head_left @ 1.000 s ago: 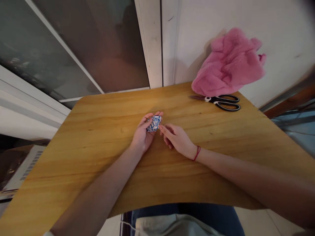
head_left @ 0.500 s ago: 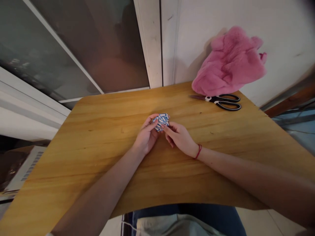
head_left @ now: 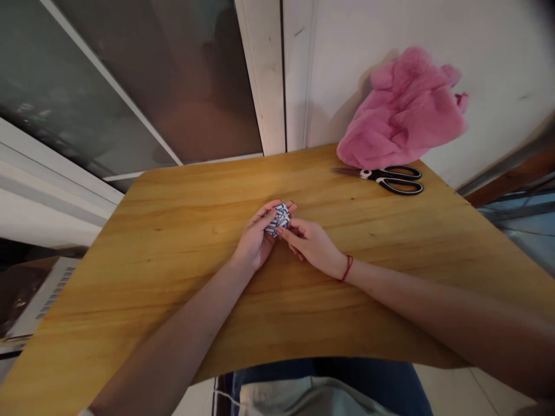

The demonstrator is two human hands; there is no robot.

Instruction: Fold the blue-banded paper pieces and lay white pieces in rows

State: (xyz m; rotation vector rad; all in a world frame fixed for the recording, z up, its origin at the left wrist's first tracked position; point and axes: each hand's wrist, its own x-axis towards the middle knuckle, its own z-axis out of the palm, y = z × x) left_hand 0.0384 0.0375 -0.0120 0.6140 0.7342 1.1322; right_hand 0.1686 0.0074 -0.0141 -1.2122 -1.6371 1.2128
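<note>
Both my hands are around a small white thing with a blue line pattern (head_left: 278, 219), above the middle of the table. Its kind is too small to make out. My left hand (head_left: 256, 238) cradles it from the left, with the thumb on top and the fingers behind and beneath. My right hand (head_left: 313, 245) pinches its lower right edge between thumb and fingers, a red cord bracelet on that wrist. The fingers partly cover the patterned thing, and its underside is hidden.
Scissors with black and white handles (head_left: 392, 178) lie at the back right of the wooden table (head_left: 173, 231). Behind them a pink plush cloth (head_left: 403, 110) leans against the white wall. A glass-panelled door (head_left: 165, 75) stands beyond the table's back edge, and a box (head_left: 43, 294) sits at left.
The patterned thing has shifted slightly left and tilted in my hands. My right thumb has moved down and left along its edge, and more of the left fingertips show behind it.
</note>
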